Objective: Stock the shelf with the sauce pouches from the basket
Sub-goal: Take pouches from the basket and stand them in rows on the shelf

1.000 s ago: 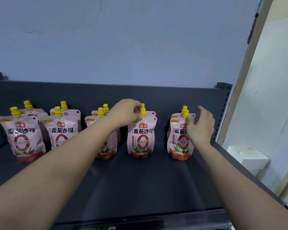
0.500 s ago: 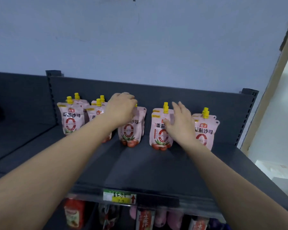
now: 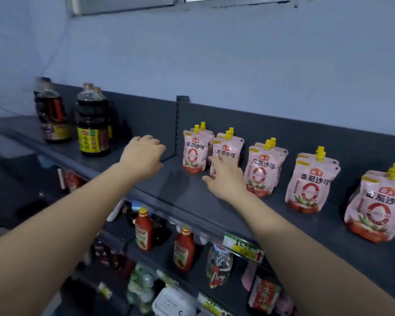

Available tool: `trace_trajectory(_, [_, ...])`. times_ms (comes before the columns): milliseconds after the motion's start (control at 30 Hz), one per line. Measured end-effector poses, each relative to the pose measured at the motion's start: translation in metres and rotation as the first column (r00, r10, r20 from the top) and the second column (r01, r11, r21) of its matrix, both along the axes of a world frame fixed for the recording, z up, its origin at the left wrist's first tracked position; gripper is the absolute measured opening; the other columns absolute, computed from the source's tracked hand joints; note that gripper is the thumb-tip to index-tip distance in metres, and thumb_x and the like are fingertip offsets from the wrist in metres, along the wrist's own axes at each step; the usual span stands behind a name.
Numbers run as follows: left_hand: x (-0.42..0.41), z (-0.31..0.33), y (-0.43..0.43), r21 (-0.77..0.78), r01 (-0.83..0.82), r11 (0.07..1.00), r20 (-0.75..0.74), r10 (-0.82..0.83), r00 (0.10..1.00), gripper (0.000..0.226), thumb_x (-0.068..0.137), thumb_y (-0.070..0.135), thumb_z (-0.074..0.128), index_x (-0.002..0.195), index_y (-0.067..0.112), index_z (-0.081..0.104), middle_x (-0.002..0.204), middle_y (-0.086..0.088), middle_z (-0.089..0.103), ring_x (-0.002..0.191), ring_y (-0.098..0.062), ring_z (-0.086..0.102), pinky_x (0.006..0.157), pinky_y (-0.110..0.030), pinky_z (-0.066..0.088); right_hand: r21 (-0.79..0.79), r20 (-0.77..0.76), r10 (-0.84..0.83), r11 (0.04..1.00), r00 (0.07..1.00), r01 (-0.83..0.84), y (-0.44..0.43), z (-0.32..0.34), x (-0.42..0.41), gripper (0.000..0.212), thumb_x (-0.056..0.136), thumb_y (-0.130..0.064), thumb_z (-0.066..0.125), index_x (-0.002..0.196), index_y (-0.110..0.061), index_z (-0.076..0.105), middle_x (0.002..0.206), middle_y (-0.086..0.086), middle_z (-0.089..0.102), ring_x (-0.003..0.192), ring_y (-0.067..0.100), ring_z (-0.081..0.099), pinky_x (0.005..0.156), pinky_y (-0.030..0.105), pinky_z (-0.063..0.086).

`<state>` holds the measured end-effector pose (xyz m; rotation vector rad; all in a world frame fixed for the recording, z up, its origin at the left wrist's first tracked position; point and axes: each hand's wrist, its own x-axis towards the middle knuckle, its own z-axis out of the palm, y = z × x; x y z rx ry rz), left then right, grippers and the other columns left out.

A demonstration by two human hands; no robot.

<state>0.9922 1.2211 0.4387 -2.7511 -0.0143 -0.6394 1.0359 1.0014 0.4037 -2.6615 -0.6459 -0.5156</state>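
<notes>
The dark shelf [image 3: 180,185] carries pink, yellow-capped sauce pouches [image 3: 308,190] in five pairs, printed 海天 and 番茄沙司. To their left stand dark bottles [image 3: 91,126] with yellow labels. The right hand [image 3: 226,176], fingers spread, touches the second pair's front pouch [image 3: 226,149]. The left hand [image 3: 144,153] hovers loosely curled, holding nothing. Below are red bottles [image 3: 143,231] and a yellow-green price tag [image 3: 243,247].

shelf [image 3: 192,202] dark, top tier | tomato sauce pouches [image 3: 308,185] pink w/ yellow caps, 5 upright pairs in row | R grip [image 3: 226,180] fingers straight, touching 2nd-pair front pouch [image 3: 228,148] | L grip [image 3: 144,153] loosely curled, empty, over shelf btwn pouches & soy sauce bottles [image 3: 91,124] | ketchup bottles [image 3: 143,229] tier below
</notes>
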Motion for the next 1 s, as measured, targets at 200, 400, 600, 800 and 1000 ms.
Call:
trace_trajectory(200, [-0.068, -0.013, 0.092, 0.004, -0.211, 0.977, -0.034, 0.211, 0.977, 0.037, 0.088, 0.035, 0.058, 0.121, 0.019, 0.058, 0.126, 0.001, 0.058, 0.125, -0.022, 0.045, 0.099, -0.038, 0.038, -0.056, -0.056, 0.179, 0.982, 0.982, -0.182, 0.091, -0.011, -0.017, 0.06, 0.091, -0.037, 0.058, 0.143, -0.016, 0.037, 0.146, 0.007, 0.04, 0.135, 0.029, 0.033, 0.107, 0.043, 0.032])
trace_trajectory(400, [-0.136, -0.033, 0.184, -0.013, -0.39, 0.921, -0.079, 0.388, 0.918, 0.037, 0.088, 0.032, 0.057, 0.123, 0.022, 0.057, 0.127, 0.002, 0.059, 0.124, -0.021, 0.047, 0.098, -0.036, 0.039, -0.101, -0.102, 0.317, 0.94, 0.943, -0.327, 0.196, -0.026, -0.046, 0.059, 0.091, -0.037, 0.058, 0.142, -0.019, 0.036, 0.144, 0.006, 0.042, 0.135, 0.03, 0.033, 0.105, 0.044, 0.033])
trace_trajectory(600, [-0.202, -0.061, 0.276, -0.007, -0.524, 0.852, -0.142, 0.518, 0.844, 0.029, 0.085, 0.037, 0.059, 0.109, 0.02, 0.058, 0.118, 0.002, 0.062, 0.118, -0.022, 0.05, 0.087, -0.035, 0.039, -0.114, -0.15, 0.428, 0.888, 0.891, -0.446, 0.305, -0.051, -0.086, 0.043, 0.088, -0.036, 0.059, 0.127, -0.019, 0.049, 0.131, 0.006, 0.052, 0.125, 0.031, 0.044, 0.095, 0.041, 0.041])
trace_trajectory(800, [-0.245, -0.103, 0.35, -0.05, -0.604, 0.796, -0.198, 0.584, 0.787, 0.028, 0.085, 0.034, 0.057, 0.11, 0.022, 0.06, 0.116, 0.002, 0.063, 0.117, -0.022, 0.05, 0.088, -0.035, 0.038, -0.133, -0.203, 0.521, 0.824, 0.829, -0.551, 0.398, -0.083, -0.122, 0.057, 0.088, -0.036, 0.06, 0.139, -0.018, 0.041, 0.138, 0.009, 0.046, 0.129, 0.032, 0.039, 0.102, 0.043, 0.039])
trace_trajectory(1000, [-0.271, -0.145, 0.405, -0.057, -0.693, 0.719, -0.298, 0.65, 0.699, 0.035, 0.086, 0.031, 0.054, 0.12, 0.022, 0.058, 0.122, 0.0, 0.061, 0.119, -0.023, 0.049, 0.091, -0.037, 0.04, -0.157, -0.278, 0.581, 0.759, 0.765, -0.632, 0.468, -0.115, -0.14, 0.049, 0.087, -0.034, 0.06, 0.131, -0.016, 0.048, 0.135, 0.01, 0.05, 0.127, 0.031, 0.042, 0.102, 0.042, 0.039])
